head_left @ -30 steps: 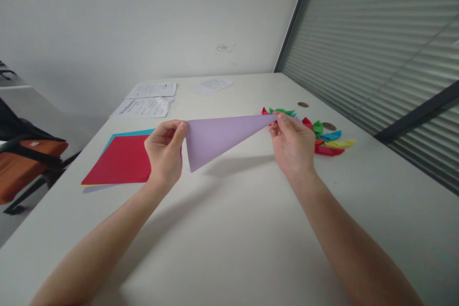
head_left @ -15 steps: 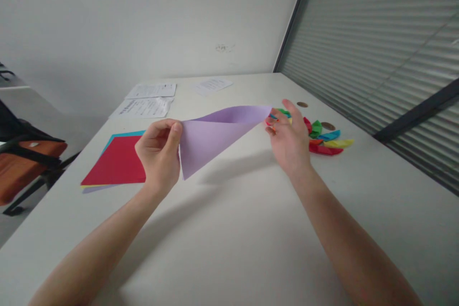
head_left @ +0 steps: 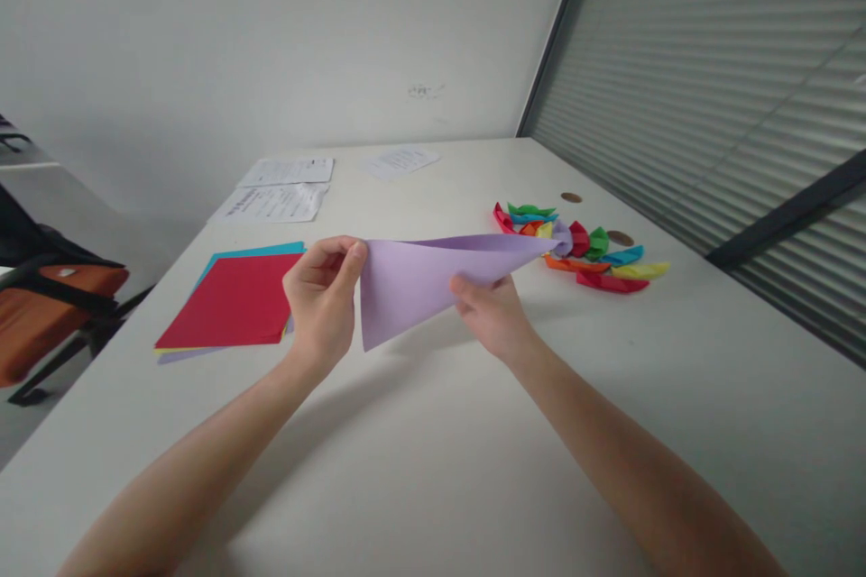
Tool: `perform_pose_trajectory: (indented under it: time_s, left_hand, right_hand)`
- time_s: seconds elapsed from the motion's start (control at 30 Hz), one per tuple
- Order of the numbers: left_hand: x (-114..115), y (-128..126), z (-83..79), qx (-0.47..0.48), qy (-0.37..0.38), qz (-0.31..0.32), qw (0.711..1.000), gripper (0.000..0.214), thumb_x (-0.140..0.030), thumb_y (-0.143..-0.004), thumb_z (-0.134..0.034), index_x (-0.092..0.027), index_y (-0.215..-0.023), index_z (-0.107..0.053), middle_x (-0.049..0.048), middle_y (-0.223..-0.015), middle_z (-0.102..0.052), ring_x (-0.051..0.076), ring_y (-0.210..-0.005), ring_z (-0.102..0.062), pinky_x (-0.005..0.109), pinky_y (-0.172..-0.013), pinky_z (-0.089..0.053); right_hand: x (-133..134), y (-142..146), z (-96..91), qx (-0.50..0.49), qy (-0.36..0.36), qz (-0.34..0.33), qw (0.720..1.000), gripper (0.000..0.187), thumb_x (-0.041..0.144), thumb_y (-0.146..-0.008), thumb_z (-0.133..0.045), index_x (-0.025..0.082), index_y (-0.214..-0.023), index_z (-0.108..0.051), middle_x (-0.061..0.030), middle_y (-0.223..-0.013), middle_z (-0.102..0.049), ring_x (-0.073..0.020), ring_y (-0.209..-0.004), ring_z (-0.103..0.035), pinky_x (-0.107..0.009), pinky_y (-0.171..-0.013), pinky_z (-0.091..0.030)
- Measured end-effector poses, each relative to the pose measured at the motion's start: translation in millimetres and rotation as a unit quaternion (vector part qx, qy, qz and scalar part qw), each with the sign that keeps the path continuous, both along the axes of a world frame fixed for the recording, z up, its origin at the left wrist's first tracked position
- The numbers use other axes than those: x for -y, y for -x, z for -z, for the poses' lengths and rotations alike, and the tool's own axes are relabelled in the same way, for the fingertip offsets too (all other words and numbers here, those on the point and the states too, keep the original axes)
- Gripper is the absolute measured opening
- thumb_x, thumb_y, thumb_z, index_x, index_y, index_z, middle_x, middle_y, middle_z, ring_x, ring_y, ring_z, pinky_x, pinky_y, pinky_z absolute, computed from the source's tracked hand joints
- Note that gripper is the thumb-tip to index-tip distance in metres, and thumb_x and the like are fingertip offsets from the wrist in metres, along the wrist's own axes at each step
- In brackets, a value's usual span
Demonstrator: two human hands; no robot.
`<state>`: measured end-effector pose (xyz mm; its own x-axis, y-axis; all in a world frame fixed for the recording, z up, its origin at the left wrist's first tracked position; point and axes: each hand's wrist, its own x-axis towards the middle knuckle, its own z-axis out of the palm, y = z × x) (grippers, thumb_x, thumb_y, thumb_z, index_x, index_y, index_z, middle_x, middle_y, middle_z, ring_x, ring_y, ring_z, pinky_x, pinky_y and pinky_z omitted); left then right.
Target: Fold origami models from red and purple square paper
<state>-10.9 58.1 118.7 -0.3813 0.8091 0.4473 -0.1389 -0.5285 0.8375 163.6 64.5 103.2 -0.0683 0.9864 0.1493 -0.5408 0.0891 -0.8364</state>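
Left hand [head_left: 321, 296] pinching upper-left corner of folded lilac paper triangle [head_left: 406, 284], centre frame, above white table [head_left: 433, 469]; right hand [head_left: 497, 313] grasping its lower edge, thumb on front face; stack of flat coloured paper sheets [head_left: 230, 302], red on top, left of frame; small folded multicolour paper pieces [head_left: 578, 239], right of centre

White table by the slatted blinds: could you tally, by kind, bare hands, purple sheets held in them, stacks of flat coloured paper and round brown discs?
Bare hands (left hand, right hand): 2
Folded purple paper sheet, held: 1
Flat stack of coloured paper: 1
Round brown discs (farther disc, nearer disc): 2
Total: 6
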Motion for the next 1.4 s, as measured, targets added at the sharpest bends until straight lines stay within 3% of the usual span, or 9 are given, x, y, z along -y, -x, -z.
perform_pose_trajectory:
  time_s: [0.23, 0.53, 1.4]
  left_hand:
    - [2, -1, -2.1, 0.026, 0.024, 0.021, 0.999, 0.017, -0.032, -0.069, -0.081, -0.020, -0.077, -0.071, 0.0000, -0.075, -0.064, 0.010, -0.067, -0.055, 0.022, -0.061, -0.042]
    - [2, -2, -1.1, 0.037, 0.025, 0.030, 0.999, 0.017, -0.030, -0.069, -0.081, -0.019, -0.076, -0.071, 0.0001, -0.075, -0.065, 0.010, -0.068, -0.056, 0.023, -0.064, -0.044]
    - [2, -4, -2.9, 0.068, 0.026, 0.034, 0.997, 0.016, -0.028, -0.065, -0.084, -0.019, -0.075, -0.074, 0.0004, -0.074, -0.068, 0.009, -0.069, -0.058, 0.022, -0.065, -0.046]
  right_hand:
    - [-5, -6, -10.9, -0.024, 0.016, 0.072, 0.997, 0.029, 0.030, -0.055, -0.088, 0.022, -0.075, -0.067, 0.0005, -0.081, -0.074, -0.0207, -0.088, -0.069, -0.041, -0.090, -0.054]
    - [-7, -6, -11.0, -0.020, 0.018, 0.121, 0.992, 0.028, 0.027, -0.052, -0.086, 0.022, -0.072, -0.067, 0.0005, -0.079, -0.073, -0.0194, -0.084, -0.068, -0.038, -0.086, -0.054]
    - [-7, -7, -10.1, -0.025, 0.024, 0.114, 0.993, 0.026, 0.025, -0.054, -0.086, 0.021, -0.072, -0.067, 0.0002, -0.078, -0.073, -0.0189, -0.082, -0.068, -0.038, -0.085, -0.055]
